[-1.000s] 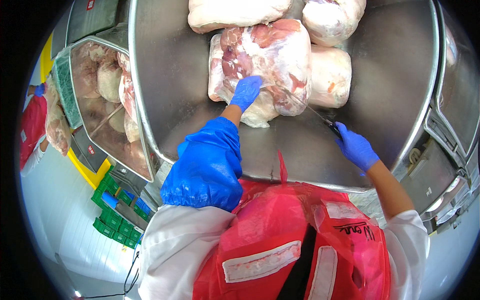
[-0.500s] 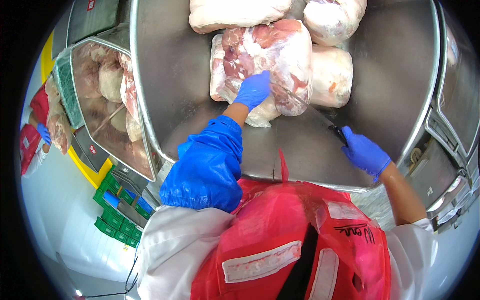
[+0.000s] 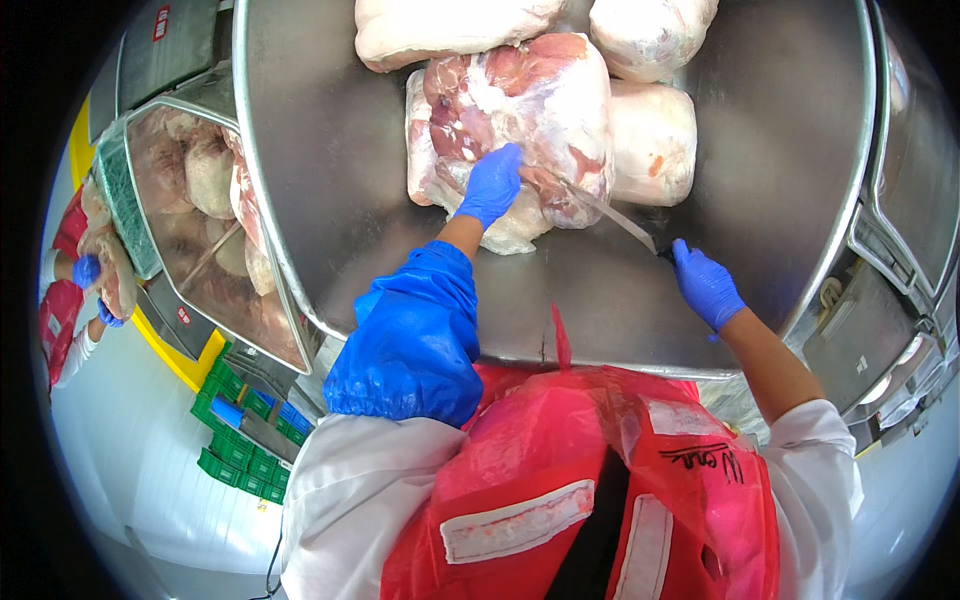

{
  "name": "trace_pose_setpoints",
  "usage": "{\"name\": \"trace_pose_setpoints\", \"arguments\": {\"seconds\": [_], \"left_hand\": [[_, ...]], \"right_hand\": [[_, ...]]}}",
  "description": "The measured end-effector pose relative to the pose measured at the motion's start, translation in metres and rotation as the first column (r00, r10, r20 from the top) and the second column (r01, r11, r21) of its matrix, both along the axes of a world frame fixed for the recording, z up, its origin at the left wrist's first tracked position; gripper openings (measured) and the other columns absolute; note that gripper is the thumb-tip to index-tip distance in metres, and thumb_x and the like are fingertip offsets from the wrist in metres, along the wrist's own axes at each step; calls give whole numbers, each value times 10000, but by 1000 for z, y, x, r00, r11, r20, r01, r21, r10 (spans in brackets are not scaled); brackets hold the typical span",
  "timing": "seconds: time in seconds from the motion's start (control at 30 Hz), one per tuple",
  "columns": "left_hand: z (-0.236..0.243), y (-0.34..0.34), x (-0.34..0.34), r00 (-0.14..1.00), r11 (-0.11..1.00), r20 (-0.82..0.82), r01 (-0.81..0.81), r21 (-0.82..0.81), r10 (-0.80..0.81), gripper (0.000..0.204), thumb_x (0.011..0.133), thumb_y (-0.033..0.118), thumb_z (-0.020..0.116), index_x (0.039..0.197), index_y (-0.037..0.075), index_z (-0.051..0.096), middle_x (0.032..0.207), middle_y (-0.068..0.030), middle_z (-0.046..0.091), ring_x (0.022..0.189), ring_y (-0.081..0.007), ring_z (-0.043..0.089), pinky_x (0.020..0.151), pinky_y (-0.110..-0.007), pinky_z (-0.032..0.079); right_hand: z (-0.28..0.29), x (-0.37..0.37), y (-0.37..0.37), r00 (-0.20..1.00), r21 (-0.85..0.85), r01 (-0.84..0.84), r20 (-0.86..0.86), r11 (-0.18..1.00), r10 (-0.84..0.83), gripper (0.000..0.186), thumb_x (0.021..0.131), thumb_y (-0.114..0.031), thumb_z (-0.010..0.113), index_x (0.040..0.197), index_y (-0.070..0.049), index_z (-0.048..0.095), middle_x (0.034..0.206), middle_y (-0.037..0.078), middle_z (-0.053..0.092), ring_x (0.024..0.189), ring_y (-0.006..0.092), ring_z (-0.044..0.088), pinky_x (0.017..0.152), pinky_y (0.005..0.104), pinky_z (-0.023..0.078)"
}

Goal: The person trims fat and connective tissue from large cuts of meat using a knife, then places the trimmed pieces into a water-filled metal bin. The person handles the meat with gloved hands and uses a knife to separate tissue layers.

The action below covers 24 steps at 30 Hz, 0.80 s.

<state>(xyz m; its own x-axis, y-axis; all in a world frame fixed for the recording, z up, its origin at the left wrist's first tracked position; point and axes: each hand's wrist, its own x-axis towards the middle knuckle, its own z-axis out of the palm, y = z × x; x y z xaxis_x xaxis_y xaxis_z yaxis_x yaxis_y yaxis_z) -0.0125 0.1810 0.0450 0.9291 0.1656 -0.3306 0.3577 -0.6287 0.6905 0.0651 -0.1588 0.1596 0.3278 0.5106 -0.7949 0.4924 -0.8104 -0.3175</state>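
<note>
A large piece of raw meat (image 3: pixel 560 95), red with pale fat, lies among other cuts in a deep metal bin (image 3: pixel 330 150). My left hand (image 3: pixel 491 184), in a blue glove, is closed on the near side of this piece, at a flap of meat by the knife's tip. In my blue-gloved right hand (image 3: pixel 708 285) is a black-handled knife (image 3: pixel 628 225). The blade points up and left, its front end against the meat next to my left fingers. Under my left hand hangs pale, translucent film or membrane (image 3: pixel 512 232).
More pale cuts lie around it: one far left (image 3: pixel 450 25), one far right (image 3: pixel 650 35), one at the right (image 3: pixel 655 140). Another meat-filled bin (image 3: pixel 180 200) stands left. Beyond it, a co-worker's gloved hands hold meat (image 3: pixel 112 260). Green crates (image 3: pixel 235 445) sit lower left.
The knife and my right hand have moved slightly up and left, and the blade lies at a different angle. My left hand still grips the meat. The whole view has shifted a little.
</note>
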Motion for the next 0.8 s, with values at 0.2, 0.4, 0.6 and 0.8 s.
{"name": "trace_pose_setpoints", "arguments": {"seconds": [0.2,0.4,0.6,0.8], "left_hand": [[-2,3,5,999,1000,-49,8,-20,-9,95,838,109,462,896,42,494,800,-223,538,789,-407,518,659,-447,402],[-3,6,0,1000,1000,-25,1,-16,-1,98,842,110,452,903,41,485,801,-228,530,790,-416,509,664,-448,398],[-3,7,1,999,1000,-23,23,17,-22,107,848,114,455,915,42,497,809,-218,546,785,-405,521,678,-444,408],[-8,4,-2,1000,1000,27,-3,-8,3,107,855,112,453,903,33,506,819,-206,559,792,-390,536,686,-428,419]], "right_hand": [[-8,-14,-7,995,90,87,44,992,-92,367,830,-89,439,1187,-63,355,820,222,549,656,397,571,601,475,469],[100,48,34,971,63,79,-232,995,-62,611,820,-89,488,1363,-123,210,842,238,562,748,409,562,673,480,445],[89,50,57,970,30,45,-240,999,-36,579,840,-130,476,1356,-93,216,848,251,580,752,395,571,675,481,440],[25,5,16,987,-33,85,-136,996,-88,457,857,-170,455,1275,-68,301,807,236,576,720,391,574,641,483,451]]}}
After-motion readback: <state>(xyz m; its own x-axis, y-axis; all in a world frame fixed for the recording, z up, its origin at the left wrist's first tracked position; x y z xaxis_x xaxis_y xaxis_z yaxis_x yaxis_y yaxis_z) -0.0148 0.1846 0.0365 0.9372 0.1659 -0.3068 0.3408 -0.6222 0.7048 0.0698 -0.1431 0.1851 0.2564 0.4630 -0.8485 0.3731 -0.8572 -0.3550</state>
